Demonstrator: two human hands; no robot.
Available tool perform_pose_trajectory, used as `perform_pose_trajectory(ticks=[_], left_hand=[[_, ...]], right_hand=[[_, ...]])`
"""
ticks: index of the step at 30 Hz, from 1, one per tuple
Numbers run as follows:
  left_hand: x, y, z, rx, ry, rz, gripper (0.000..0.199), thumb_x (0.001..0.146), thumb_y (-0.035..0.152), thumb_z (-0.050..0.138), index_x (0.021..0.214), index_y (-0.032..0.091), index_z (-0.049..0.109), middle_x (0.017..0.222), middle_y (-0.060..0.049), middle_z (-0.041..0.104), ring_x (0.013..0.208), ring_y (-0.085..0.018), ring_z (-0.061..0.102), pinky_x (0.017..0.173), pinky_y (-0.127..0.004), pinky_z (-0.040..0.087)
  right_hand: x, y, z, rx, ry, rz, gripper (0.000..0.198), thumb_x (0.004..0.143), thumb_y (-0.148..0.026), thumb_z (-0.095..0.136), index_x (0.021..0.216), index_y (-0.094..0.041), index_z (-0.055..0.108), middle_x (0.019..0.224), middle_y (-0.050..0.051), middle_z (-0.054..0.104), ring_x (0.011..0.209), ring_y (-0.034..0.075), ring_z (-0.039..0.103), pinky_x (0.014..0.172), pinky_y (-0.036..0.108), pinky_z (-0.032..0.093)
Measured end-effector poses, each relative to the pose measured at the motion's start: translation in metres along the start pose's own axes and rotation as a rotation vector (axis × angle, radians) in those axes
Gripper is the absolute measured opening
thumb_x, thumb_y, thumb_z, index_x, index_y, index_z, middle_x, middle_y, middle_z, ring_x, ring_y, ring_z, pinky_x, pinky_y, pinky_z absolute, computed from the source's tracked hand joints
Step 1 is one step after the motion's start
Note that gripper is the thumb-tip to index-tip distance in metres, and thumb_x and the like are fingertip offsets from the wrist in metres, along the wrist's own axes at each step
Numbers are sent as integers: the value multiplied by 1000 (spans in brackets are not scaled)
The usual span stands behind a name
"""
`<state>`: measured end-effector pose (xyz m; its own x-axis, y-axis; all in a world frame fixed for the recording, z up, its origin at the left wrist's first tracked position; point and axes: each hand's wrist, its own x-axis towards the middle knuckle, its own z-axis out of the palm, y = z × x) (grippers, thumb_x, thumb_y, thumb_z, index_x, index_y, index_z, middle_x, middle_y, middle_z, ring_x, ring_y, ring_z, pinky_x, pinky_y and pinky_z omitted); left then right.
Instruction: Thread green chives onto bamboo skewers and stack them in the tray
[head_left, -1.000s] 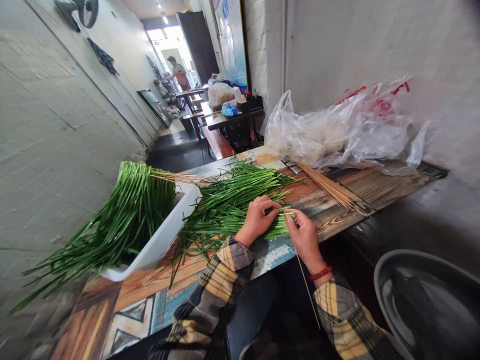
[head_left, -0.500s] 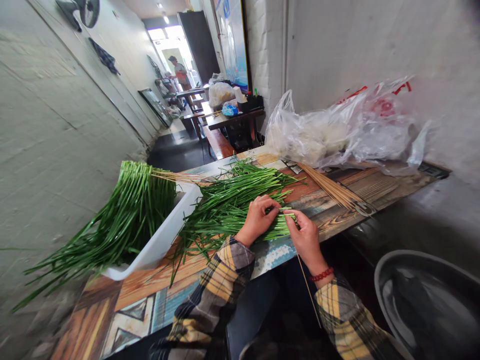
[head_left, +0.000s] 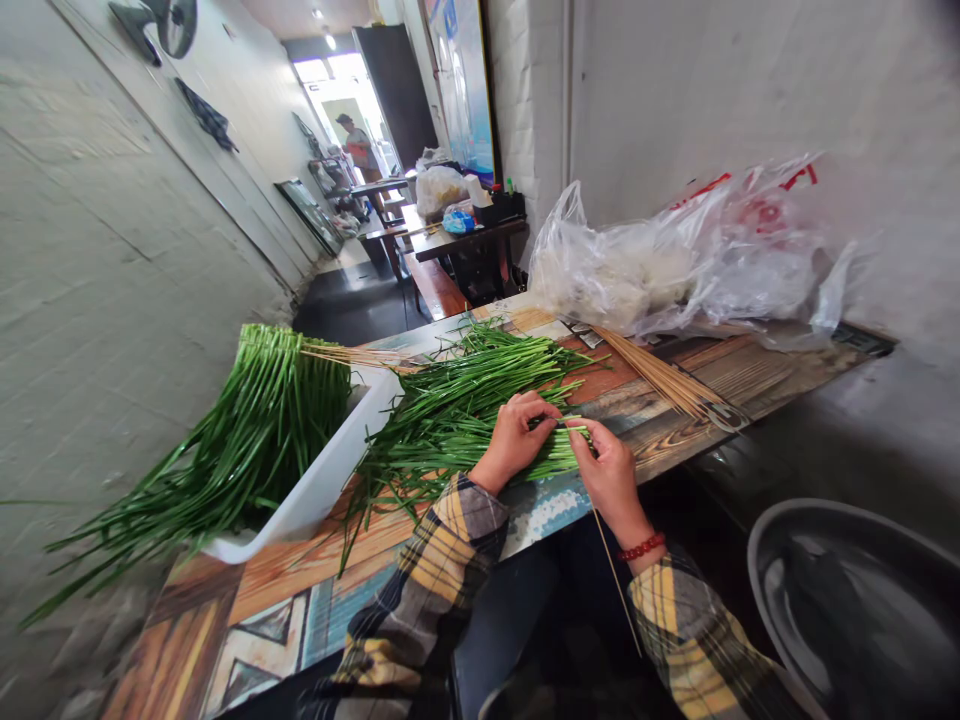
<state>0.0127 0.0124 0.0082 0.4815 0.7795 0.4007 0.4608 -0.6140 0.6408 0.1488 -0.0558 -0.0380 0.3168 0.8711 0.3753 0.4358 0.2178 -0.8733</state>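
Note:
Green garlic chives [head_left: 495,370] lie in a loose pile across the table, cut ends to the right. My left hand [head_left: 517,435] rests over the pile's near side, thumb and fingertips pinched on chive stalks. Close beside it, my right hand [head_left: 609,475] is closed, its fingertips at the pale stalk ends. A thin bamboo skewer [head_left: 619,588] runs from under my right hand down toward my lap; its upper end is hidden by the fingers. To the left, a thick row of chives threaded on skewers [head_left: 296,375] hangs over a white plastic tray [head_left: 319,500].
A bundle of bamboo skewers [head_left: 652,375] lies right of the chives. Behind it sit clear plastic bags [head_left: 637,270] against the wall. A large grey basin [head_left: 847,600] stands low at right. Farther back are a dark table [head_left: 472,240] and a person [head_left: 356,145] near the doorway.

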Motion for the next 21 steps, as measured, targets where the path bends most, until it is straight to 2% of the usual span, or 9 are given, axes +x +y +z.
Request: perform_pose_trajectory(ticks=[5, 8, 12, 15, 18, 21], left_hand=[[-1, -1, 0, 18, -12, -15, 11, 82, 16, 58, 80, 20, 69, 84, -3, 66, 86, -17, 57, 81, -30, 43], [-1, -2, 0, 20, -10, -7, 11, 81, 16, 59, 80, 20, 69, 82, -3, 66, 85, -17, 57, 81, -30, 43], [-1, -2, 0, 3, -4, -2, 10, 81, 15, 59, 79, 19, 68, 83, -2, 66, 84, -17, 57, 81, -30, 43], [0, -1, 0, -14, -13, 1, 10, 81, 15, 59, 78, 19, 68, 81, -2, 65, 83, -16, 57, 80, -29, 43], [1, -2, 0, -40, -30, 11, 10, 80, 14, 59, 76, 18, 67, 79, -2, 65, 81, -16, 57, 79, -29, 43], [1, -2, 0, -62, -41, 14, 10, 80, 13, 58, 75, 18, 67, 77, -2, 65, 80, -16, 57, 78, -28, 44]], right_hand=[[1, 4, 3, 18, 4, 11, 27, 88, -36, 47, 98, -19, 66, 95, 7, 72, 83, 21, 66, 74, 32, 48], [1, 8, 5, 55, 28, 47, 26, 86, -37, 51, 99, -17, 63, 86, 6, 70, 75, 18, 64, 70, 30, 49], [0, 5, 5, 72, 65, 102, 36, 85, -38, 55, 112, -15, 56, 72, 2, 65, 60, 15, 58, 60, 27, 47], [-1, 0, 2, 82, 28, 104, 43, 86, -38, 53, 123, -16, 52, 82, 5, 68, 66, 16, 61, 64, 28, 47], [-2, -2, 0, 72, 11, 88, 39, 87, -37, 51, 122, -18, 54, 97, 8, 68, 73, 17, 63, 68, 30, 48], [-2, 0, 1, 30, 21, 75, 36, 87, -38, 51, 117, -18, 57, 89, 5, 67, 67, 16, 59, 66, 29, 47]])
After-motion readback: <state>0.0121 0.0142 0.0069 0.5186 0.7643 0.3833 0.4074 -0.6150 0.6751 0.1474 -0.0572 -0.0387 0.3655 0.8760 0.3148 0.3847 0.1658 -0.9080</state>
